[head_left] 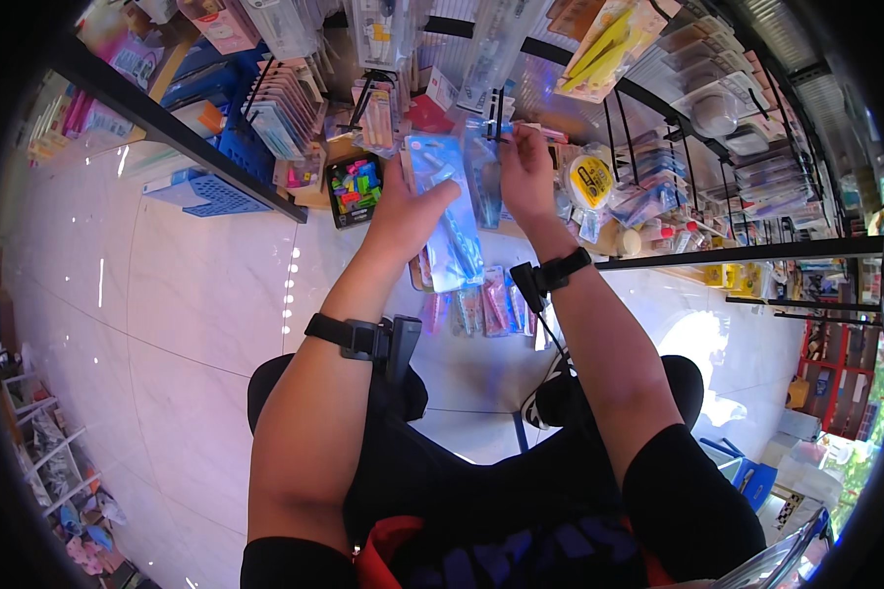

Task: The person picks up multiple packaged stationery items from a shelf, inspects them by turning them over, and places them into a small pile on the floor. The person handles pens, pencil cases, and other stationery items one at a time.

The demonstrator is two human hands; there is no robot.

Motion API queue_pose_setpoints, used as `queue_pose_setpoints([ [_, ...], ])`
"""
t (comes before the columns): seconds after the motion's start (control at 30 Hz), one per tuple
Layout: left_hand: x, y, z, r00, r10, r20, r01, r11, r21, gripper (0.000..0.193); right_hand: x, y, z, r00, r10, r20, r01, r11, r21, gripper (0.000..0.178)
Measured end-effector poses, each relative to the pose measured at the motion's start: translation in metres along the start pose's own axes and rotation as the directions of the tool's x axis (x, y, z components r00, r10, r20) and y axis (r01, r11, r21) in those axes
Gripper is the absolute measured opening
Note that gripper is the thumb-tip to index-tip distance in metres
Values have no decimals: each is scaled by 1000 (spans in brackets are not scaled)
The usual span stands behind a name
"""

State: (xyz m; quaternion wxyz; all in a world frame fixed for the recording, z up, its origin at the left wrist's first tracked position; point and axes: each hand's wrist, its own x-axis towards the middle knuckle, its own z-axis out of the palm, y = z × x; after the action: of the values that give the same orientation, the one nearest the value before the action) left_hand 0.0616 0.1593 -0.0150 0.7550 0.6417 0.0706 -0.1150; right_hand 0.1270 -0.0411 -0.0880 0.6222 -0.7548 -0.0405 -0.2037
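My left hand (410,211) is closed around a flat light-blue blister pack (452,211), thumb across its front. A slim blue item shows inside the pack; I cannot tell its kind. Other packs appear stacked behind it. My right hand (527,177) is raised beside a black display hook (501,106), its fingers curled. What those fingers pinch, if anything, is hidden. Between my hands, a clear bluish packet (483,172) hangs below the hook, close to the right fingers. Each wrist wears a black strap with a small device.
A black box of colourful small pieces (355,189) is left of my left hand. A round yellow-labelled pack (590,182) lies right of my right hand. Pink and clear packets (496,302) lie on the floor below. Packs hang on hooks around; a black shelf bar (746,252) runs right.
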Motion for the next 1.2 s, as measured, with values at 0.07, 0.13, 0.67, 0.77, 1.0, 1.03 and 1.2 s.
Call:
queue_pose_setpoints([
  [0.07, 0, 0, -3, 1000, 7, -21, -7, 1000, 12, 74, -8, -11, 0, 992, 115, 48, -121, 982, 141, 19],
  [0.13, -1, 3, -4, 999, -16, -37, 17, 1000, 19, 74, -15, -22, -4, 980, 181, 87, -195, 960, 200, 19],
  [0.67, -27, 6, 30, 942, -225, 248, 231, 973, 6, 82, -52, -119, -95, 754, 605, 257, -635, 570, 521, 22],
  [0.77, -34, 0, 40, 919, -198, 342, 202, 979, 25, 87, -61, -158, -91, 611, 599, 517, -770, 300, 563, 29],
  [1.0, -50, 2, 60, 910, -179, 375, 179, 983, 34, 91, -74, -168, -98, 682, 630, 371, -717, 478, 507, 36],
  [1.03, -51, 2, 60, 908, -166, 385, 170, 985, 24, 91, -75, -169, -98, 687, 627, 368, -710, 472, 523, 37],
  [1.2, -52, 1, 62, 884, -71, 463, 82, 997, -5, 88, -84, -181, -106, 706, 600, 376, -695, 486, 530, 37],
])
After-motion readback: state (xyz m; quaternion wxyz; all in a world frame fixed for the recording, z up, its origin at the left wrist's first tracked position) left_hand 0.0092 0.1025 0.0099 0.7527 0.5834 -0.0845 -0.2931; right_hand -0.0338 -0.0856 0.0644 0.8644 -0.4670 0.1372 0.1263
